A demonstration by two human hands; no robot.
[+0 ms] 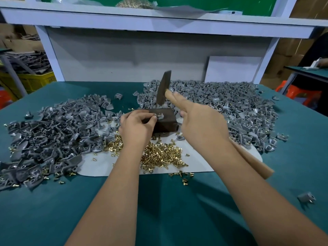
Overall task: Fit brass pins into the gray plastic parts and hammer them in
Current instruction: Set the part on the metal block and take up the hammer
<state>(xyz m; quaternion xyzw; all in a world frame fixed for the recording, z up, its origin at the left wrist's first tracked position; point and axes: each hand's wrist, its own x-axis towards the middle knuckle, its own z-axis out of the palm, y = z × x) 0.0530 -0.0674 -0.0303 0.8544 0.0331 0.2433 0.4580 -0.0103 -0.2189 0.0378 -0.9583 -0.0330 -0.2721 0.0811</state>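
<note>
My left hand (136,126) pinches a small gray plastic part (159,116) on top of a dark metal block (165,121). My right hand (200,125) grips a wooden-handled hammer (164,89); its dark head is raised above the block, and one finger lies straight along the handle. The handle end (255,164) sticks out behind my right forearm. A heap of loose brass pins (163,155) lies on white paper in front of the block.
Gray plastic parts are piled at the left (53,137) and at the back right (230,103) on the green table (177,201). One stray gray part (306,197) lies near the right. A white shelf frame (159,20) stands behind.
</note>
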